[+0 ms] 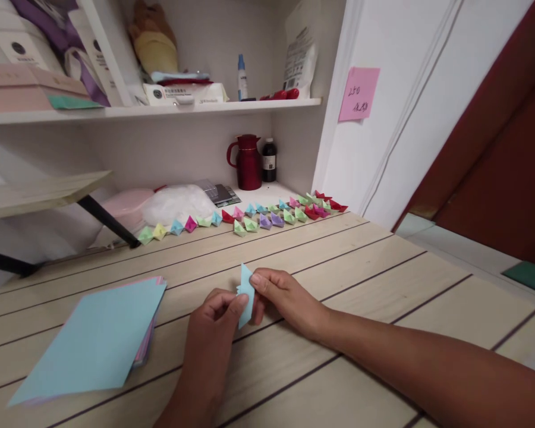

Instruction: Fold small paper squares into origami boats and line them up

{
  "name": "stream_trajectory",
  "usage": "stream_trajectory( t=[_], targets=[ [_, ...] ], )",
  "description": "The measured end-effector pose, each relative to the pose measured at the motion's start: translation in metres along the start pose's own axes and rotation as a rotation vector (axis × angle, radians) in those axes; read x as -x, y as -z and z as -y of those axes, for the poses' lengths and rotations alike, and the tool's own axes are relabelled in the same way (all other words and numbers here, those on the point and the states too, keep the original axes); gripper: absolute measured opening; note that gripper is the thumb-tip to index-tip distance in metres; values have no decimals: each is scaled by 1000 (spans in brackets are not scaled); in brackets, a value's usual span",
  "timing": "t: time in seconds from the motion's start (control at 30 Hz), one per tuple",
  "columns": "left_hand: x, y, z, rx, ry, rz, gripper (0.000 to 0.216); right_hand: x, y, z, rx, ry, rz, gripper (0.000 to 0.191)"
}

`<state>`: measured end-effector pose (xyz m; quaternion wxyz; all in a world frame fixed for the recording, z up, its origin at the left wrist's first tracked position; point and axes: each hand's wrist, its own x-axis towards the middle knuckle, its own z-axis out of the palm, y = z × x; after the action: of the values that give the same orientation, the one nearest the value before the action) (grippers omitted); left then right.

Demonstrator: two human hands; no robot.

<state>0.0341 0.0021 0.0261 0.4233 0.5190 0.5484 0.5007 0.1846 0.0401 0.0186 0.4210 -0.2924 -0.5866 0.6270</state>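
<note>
A small folded piece of light blue paper (246, 291) is held above the table between both hands. My left hand (220, 315) pinches its lower left side between thumb and fingers. Closed on the right edge is my right hand (280, 291), its thumb pressed on the paper and some fingers hidden behind it. To the left lies a stack of coloured paper (98, 333), with a light blue sheet on top and pink and purple edges below. Several small folded paper boats (265, 222) in many colours stand in rows along the table's far edge.
The striped wooden table (339, 380) meets a white shelf unit (205, 113). A dark red jug (248, 163) and a dark bottle (269, 160) stand on the lower shelf. At left a small raised stand (40, 193) rests on black legs. A pink note (359, 94) sticks to the wall.
</note>
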Motion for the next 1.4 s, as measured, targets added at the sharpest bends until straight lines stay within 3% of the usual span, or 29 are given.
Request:
stream_trajectory(
  t=[0.13, 0.23, 0.53, 0.77, 0.93, 1.23, 1.4],
  targets=[
    [2, 0, 2, 66, 20, -47, 31, 0, -1, 1, 34, 31, 38, 58],
    [4, 0, 1, 88, 18, -32, 28, 1, -1, 1, 117, 6, 59, 50],
    [-1, 8, 3, 138, 76, 125, 26, 6, 3, 4, 265, 28, 106, 42],
    [-1, 7, 6, 268, 74, 124, 25, 8, -6, 0, 286, 14, 39, 44],
    [-1, 7, 6, 359, 80, 163, 30, 5, -8, -5, 238, 19, 161, 51],
    [-3, 7, 14, 314, 93, 79, 25, 6, -12, -6, 283, 38, 103, 39],
    [-3, 6, 13, 391, 91, 135, 24, 9, -15, -7, 412, 39, 63, 36]
  ],
)
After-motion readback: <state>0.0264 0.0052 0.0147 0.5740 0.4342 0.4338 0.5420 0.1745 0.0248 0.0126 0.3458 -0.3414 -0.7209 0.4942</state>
